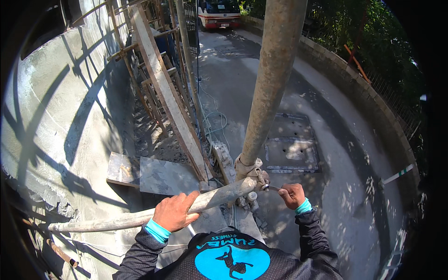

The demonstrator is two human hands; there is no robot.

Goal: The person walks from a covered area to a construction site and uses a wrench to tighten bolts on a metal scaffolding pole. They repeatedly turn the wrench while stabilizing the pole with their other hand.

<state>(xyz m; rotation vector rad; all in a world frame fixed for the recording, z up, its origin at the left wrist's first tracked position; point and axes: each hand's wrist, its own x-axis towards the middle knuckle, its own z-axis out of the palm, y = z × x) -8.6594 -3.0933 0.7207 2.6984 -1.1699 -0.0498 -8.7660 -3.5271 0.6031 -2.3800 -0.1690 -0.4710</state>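
My left hand [173,213] is wrapped round a grey, cement-stained scaffold pipe [116,221] that runs level from the left toward the middle. The end of this pipe meets a thick upright scaffold pipe [275,70] at a rusty scaffold clamp [254,172]. To the right of the clamp, my right hand [292,195] is closed on the handle of a wrench [274,188]. The wrench's head sits at the clamp's bolt, though the small parts there are hard to make out. Another clamp [252,198] hangs just below the joint.
A long timber plank [165,88] leans among bamboo scaffolding on the left, beside a plastered wall [46,102]. Boards [165,176] lie below it. A hose [219,122] coils on the ground. Beyond the upright pipe are a road with a metal cover [291,144] and a parked bus [219,13].
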